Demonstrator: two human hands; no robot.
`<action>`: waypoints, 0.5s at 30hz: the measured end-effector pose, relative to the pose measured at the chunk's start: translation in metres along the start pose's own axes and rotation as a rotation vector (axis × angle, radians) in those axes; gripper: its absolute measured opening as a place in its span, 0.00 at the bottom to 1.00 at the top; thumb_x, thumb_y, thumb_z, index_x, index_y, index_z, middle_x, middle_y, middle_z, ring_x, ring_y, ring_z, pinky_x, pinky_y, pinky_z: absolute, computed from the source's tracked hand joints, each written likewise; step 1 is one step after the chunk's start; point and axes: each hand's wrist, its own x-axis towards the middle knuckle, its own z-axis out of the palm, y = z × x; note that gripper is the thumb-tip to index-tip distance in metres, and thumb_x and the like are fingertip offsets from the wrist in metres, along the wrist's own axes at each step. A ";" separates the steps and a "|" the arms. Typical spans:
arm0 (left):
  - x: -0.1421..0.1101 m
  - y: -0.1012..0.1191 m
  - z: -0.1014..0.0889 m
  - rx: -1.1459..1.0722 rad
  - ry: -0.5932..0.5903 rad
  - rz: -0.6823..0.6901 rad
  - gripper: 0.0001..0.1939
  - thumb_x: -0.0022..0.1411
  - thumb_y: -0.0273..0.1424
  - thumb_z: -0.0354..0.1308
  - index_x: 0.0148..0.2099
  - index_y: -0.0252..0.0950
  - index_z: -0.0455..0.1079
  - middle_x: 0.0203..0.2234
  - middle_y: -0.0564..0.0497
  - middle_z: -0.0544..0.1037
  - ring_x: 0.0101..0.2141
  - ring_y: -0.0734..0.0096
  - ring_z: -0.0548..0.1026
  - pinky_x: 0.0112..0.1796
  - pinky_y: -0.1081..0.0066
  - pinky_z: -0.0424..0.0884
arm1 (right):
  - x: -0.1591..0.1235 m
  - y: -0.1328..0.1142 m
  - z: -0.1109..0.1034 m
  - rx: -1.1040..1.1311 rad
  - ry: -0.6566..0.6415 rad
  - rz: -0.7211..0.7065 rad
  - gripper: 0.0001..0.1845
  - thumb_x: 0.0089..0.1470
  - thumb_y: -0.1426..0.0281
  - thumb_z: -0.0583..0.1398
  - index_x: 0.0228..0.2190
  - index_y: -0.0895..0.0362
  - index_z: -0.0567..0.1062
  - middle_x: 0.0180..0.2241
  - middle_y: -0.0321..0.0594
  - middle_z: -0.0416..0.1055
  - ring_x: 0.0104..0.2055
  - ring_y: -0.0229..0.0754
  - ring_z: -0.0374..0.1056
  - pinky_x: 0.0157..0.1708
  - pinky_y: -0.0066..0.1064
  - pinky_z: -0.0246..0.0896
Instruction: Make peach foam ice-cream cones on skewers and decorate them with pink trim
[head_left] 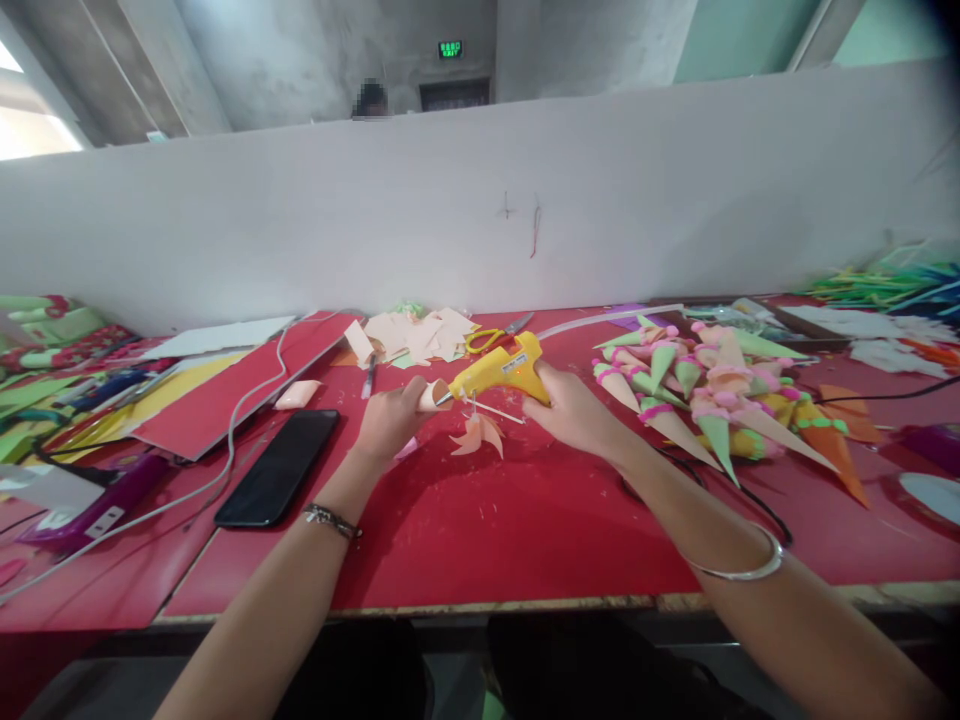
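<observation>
Right hand (pixel 574 408) grips a yellow plastic glue gun (pixel 501 374); left hand (pixel 386 420) pinches a small pale-peach rolled paper piece (pixel 432 396) at the nozzle, both above the middle of the red tabletop (pixel 480 540). Contact between nozzle and paper is hard to confirm, view is small there. Risks, my judgement: left fingertips are very near the tip, so a small slip could burn them or smear glue; too hard a pinch could crush the roll; too much glue could drip onto the orange petal-shaped paper piece (pixel 469 438) just below. A thin black cord (pixel 780 525) runs by the right forearm, could snag if the arm drops. Left side: black phone (pixel 279 470), then loose white cable (pixel 234 415), in the way of a leftward sweep. Thin white stick (pixel 499 410) under the gun. Right: pile of peach, green and orange paper cones (pixel 724 375), crowds that side. Beyond: yellow-handled scissors (pixel 484 342), peach paper scraps (pixel 420 335), then pale grey partition (pixel 450 220) closing off the back.
</observation>
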 end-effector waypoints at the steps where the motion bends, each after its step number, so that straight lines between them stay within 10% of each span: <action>1: 0.000 0.000 -0.001 -0.004 -0.009 0.001 0.20 0.56 0.47 0.45 0.33 0.35 0.65 0.17 0.50 0.72 0.20 0.69 0.72 0.18 0.76 0.53 | 0.000 0.001 -0.001 -0.007 -0.002 -0.003 0.08 0.45 0.71 0.51 0.32 0.57 0.64 0.22 0.36 0.65 0.20 0.35 0.57 0.19 0.25 0.45; 15: 0.000 0.003 0.001 -0.080 -0.028 0.015 0.18 0.57 0.45 0.45 0.33 0.35 0.65 0.18 0.49 0.72 0.20 0.69 0.71 0.19 0.75 0.54 | 0.001 0.005 -0.001 -0.278 0.061 -0.021 0.18 0.47 0.61 0.54 0.38 0.59 0.65 0.27 0.42 0.71 0.26 0.43 0.66 0.21 0.27 0.47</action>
